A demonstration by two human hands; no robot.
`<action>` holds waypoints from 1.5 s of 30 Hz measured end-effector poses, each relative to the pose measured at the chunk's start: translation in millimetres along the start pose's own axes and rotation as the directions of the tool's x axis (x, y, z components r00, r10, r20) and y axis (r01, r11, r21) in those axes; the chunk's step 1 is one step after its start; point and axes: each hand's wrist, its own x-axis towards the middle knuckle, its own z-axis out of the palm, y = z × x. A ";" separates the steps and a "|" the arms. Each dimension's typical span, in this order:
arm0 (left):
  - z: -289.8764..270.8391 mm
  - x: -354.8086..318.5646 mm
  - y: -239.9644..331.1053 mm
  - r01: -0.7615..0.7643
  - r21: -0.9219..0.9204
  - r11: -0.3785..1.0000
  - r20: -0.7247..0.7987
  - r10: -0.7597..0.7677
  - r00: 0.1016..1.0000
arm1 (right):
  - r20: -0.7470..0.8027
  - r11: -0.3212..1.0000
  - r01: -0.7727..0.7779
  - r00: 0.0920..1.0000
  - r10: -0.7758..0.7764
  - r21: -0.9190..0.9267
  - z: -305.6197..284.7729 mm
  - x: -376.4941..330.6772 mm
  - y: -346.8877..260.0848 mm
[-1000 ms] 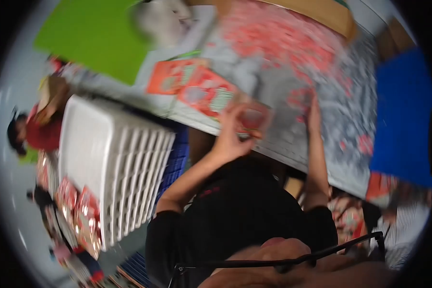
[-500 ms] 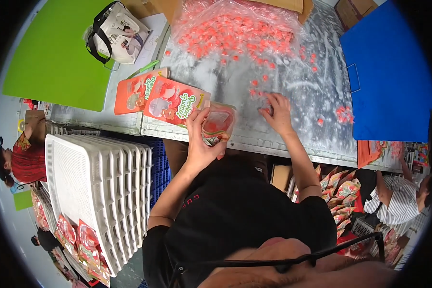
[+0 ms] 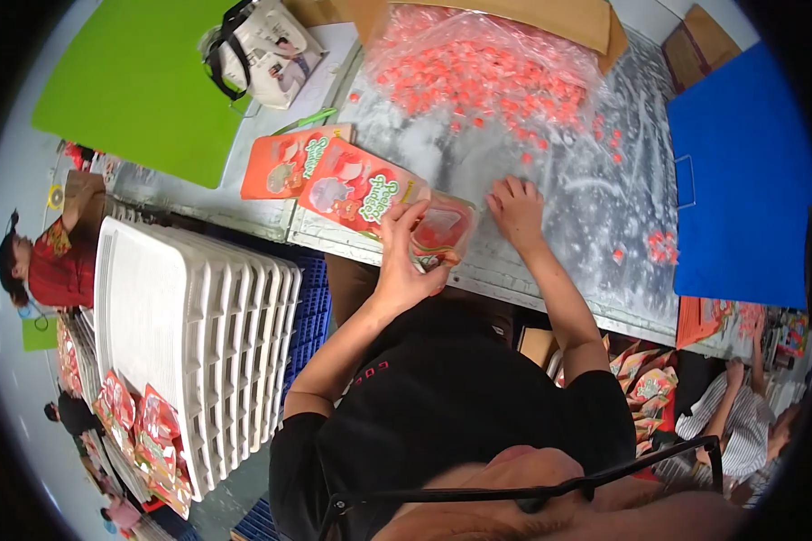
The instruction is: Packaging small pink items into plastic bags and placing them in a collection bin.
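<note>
My left hand (image 3: 402,261) grips a red-and-clear pouch (image 3: 443,223) at the table's near edge, fingers over one side and thumb at the lower end. Just right of it, my right hand (image 3: 517,215) rests on the metal table (image 3: 576,216), back up and fingers curled down; whatever lies under them is hidden. Left of the pouch are a stack of flat red printed pouches (image 3: 356,187) and another stack (image 3: 284,165) behind it. Small wrapped red pieces (image 3: 487,81) fill a clear plastic bag at the far side, with several loose in front of it.
A blue board (image 3: 740,180) stands at the right, a green one (image 3: 144,90) at the left. White stacked trays (image 3: 144,298) rise left of me. A tote bag (image 3: 275,59) sits at the back left. Filled pouches (image 3: 645,388) are low at right. Other people work on both sides.
My right hand has drawn in slightly, its fingers curling over the spot where loose red pieces lay. The left hand still holds the pouch. The whole view has shifted.
</note>
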 end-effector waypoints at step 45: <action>40.7 11.9 -9.7 0.027 -0.253 0.967 -0.247 -0.091 0.965 | 0.126 0.643 0.014 0.977 -0.171 0.766 -119.6 64.5 -88.0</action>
